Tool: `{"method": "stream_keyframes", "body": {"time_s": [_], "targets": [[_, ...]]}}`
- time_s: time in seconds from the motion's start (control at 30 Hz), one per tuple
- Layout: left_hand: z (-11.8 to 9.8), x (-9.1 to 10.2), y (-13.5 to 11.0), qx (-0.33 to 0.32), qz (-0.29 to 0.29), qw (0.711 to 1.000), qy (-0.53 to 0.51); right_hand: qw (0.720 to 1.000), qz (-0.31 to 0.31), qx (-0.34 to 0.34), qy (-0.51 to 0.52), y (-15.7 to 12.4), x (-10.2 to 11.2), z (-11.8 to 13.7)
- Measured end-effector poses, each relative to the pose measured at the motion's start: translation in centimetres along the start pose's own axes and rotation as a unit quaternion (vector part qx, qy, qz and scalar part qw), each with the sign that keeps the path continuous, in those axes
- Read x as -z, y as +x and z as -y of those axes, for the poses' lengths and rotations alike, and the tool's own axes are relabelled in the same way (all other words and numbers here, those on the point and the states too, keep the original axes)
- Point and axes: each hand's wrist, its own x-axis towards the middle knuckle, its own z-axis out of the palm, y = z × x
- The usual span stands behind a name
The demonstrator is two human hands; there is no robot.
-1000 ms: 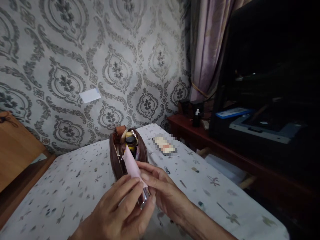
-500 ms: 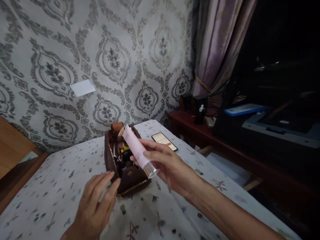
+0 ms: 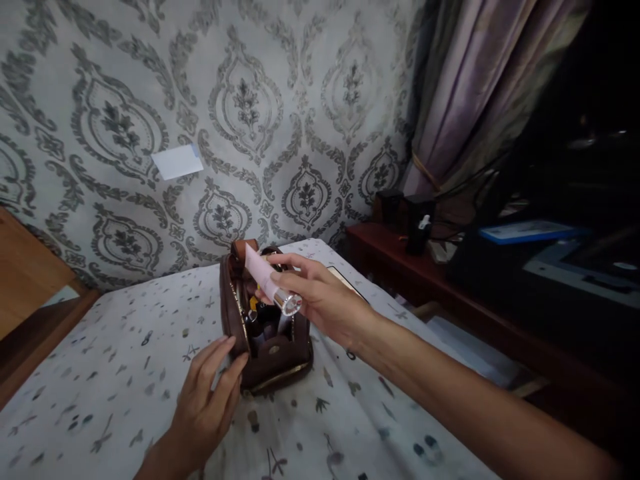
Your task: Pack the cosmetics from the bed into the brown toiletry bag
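Note:
A pink squeeze tube (image 3: 260,272) with a shiny silver cap is pinched in my right hand (image 3: 320,293). It hangs over the unzipped mouth of a dark brown leather bag (image 3: 277,373), cap end towards me and tilted. Inside the bag I make out a black and yellow item (image 3: 254,305) and other small things, partly hidden by the tube and my hand. My left hand (image 3: 207,393) is at the bag's near left side with fingers apart, holding nothing; whether its fingertips touch the leather I cannot tell.
A phone (image 3: 345,281) lies behind my right wrist, partly covered. The bag stands on a white patterned sheet (image 3: 145,373). To the right is a dark red desk (image 3: 370,243) with small black speakers (image 3: 417,223). A wooden piece (image 3: 35,273) stands at left.
My right hand has carried the tube farther over the bag and tipped it, so the cap's end now faces me. The phone has become more covered. The view has shifted slightly.

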Motion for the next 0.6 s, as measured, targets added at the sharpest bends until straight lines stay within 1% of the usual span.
{"method": "stream_keyframes", "body": {"time_s": [0.27, 0.43, 0.6], "targets": [[0.3, 0.0, -1.8, -0.006, 0.005, 1.000, -0.019, 0.996, -0.009, -0.023, -0.091, 4.5, -2.0, -2.0], [0.0, 0.1, -2.4, -0.005, 0.005, 1.000, -0.018, 0.989, -0.062, -0.044, -0.124, 6.4, -3.6, -2.4], [0.0, 0.2, -2.7, -0.004, 0.008, 1.000, -0.021, 0.983, -0.094, -0.030, -0.157, 8.0, -4.5, -3.3]]}}
